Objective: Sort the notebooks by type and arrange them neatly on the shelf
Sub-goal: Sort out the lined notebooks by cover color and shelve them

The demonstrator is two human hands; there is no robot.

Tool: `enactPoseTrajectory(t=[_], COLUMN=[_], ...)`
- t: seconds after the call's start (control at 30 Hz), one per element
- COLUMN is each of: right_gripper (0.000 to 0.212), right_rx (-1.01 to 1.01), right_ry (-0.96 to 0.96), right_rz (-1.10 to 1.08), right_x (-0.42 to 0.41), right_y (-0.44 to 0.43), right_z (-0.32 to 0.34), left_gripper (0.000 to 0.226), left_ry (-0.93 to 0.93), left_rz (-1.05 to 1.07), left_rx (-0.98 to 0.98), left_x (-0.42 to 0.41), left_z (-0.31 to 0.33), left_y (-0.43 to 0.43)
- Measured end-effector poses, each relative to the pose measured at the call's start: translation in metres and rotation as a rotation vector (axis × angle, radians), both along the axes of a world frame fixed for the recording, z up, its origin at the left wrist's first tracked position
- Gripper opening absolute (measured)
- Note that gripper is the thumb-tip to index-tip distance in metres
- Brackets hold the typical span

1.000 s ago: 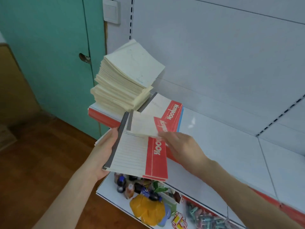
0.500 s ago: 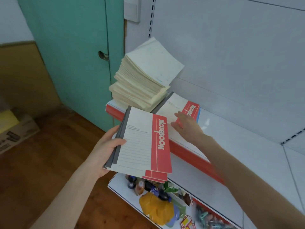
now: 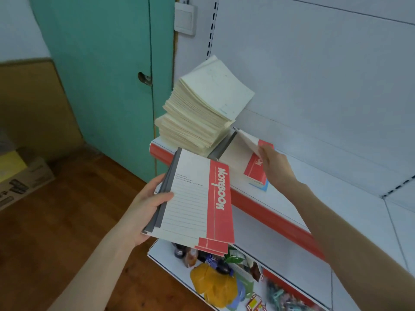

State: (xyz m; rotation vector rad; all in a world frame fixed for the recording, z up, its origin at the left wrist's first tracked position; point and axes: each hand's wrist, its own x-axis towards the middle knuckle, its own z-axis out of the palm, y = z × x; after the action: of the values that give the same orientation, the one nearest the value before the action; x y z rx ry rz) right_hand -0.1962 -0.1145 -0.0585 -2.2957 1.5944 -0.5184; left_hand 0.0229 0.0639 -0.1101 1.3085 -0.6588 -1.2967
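So your left hand (image 3: 147, 213) is gripping a small stack of red notebooks (image 3: 197, 198) by the grey spine side. The thumb is curling over the top cover and the fingers are wrapping underneath, and you're holding it out in front of the shelf (image 3: 350, 198) edge.

Your right hand (image 3: 275, 166) is reaching onto the shelf, fingers pinching the raised edge of the top one in the pile of red notebooks (image 3: 253, 176) lying there and tilting it up. Can't tell if that's a whole book or just a cover.

That pile is sitting just beside the tall cream stack (image 3: 202, 113) at the shelf's left end. Packets and bottles (image 3: 213, 283) are crowding the lower shelf (image 3: 161, 254).
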Motion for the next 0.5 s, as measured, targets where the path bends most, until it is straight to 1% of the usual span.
enactPoseTrajectory(t=[0.07, 0.13, 0.27, 0.33, 0.4, 0.43, 0.5], right_gripper=[0.033, 0.034, 0.037, 0.044, 0.047, 0.048, 0.050], right_rx=[-0.029, -0.034, -0.119, -0.144, -0.192, -0.181, -0.129], right_ry=[-0.061, -0.085, -0.015, 0.034, 0.068, 0.045, -0.090], right_rz=[0.048, 0.142, 0.350, 0.401, 0.444, 0.450, 0.386], right_x=[-0.006, -0.015, -0.038, -0.050, -0.065, -0.072, -0.090], right_y=[0.026, 0.058, 0.116, 0.133, 0.140, 0.143, 0.149], right_z=[0.007, 0.007, -0.014, -0.029, -0.038, -0.038, -0.035], left_gripper=[0.045, 0.042, 0.041, 0.041, 0.045, 0.045, 0.040], left_ry=[0.029, 0.047, 0.071, 0.105, 0.134, 0.129, 0.118], left_rz=[-0.004, 0.002, -0.052, -0.060, -0.077, -0.082, -0.079], left_rx=[-0.016, -0.034, -0.067, -0.091, -0.125, -0.137, -0.157], left_x=[-0.005, -0.012, -0.039, -0.057, -0.076, -0.086, -0.107], left_z=[0.001, 0.003, 0.009, 0.013, 0.014, 0.015, 0.018], left_y=[-0.002, -0.003, -0.010, -0.014, -0.021, -0.024, -0.029])
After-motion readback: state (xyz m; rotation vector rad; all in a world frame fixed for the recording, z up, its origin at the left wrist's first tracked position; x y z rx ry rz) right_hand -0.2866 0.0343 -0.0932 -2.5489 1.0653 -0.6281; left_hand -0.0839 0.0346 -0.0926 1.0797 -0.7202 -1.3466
